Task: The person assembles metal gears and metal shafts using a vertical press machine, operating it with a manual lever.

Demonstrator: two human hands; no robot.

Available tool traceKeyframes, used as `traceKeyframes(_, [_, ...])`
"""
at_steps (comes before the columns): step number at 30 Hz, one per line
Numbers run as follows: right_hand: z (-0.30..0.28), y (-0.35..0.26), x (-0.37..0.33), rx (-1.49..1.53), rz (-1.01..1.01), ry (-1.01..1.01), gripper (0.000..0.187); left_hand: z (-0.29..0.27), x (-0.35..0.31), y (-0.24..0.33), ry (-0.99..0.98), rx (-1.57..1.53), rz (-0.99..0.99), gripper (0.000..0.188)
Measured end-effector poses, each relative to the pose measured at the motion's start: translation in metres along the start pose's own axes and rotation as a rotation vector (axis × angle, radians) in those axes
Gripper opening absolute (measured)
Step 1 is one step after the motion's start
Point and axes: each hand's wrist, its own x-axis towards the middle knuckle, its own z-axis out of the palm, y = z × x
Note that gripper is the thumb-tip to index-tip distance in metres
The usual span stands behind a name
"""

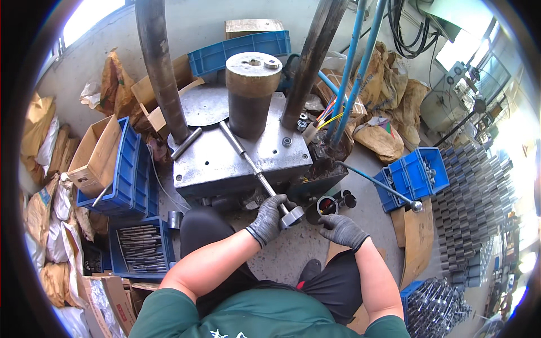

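Note:
My left hand (266, 221), in a dark grey glove, is wrapped round the near end of a long stepped steel shaft (251, 163). A thick metal collar (292, 217) sits on that end, just beside my fingers. The shaft's far end reaches over the steel press table (191, 163), close to the upright steel cylinder (248, 101). My right hand (345, 231), gloved alike, hovers in front of an open round container (326, 206) with something red inside. Its fingers point left and are apart, with nothing visible in them.
Two steel columns (160, 67) flank the cylinder. A short rod (186, 143) and a bearing ring (287, 142) lie on the table. A blue crate of rods (142, 248) stands left. At right are blue bins (414, 174), a ball-ended lever (416, 206) and stacked metal tubes (468, 197).

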Motion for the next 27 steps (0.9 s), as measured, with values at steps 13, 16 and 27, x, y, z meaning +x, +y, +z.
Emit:
traceKeyframes(13, [-0.002, 0.009, -0.009, -0.040, 0.014, -0.058, 0.040, -0.014, 0.029, 0.033, 0.078, 0.344, 0.344, 0.018])
traceKeyframes(16, [-0.005, 0.003, -0.009, -0.053, -0.002, -0.047, 0.040, -0.036, 0.041, 0.026, 0.086, 0.509, 0.518, 0.017])
traceKeyframes(27, [-0.012, 0.014, -0.024, -0.050, -0.123, 0.078, 0.027, 0.027, -0.024, 0.089, -0.086, 0.750, 0.952, 0.027])
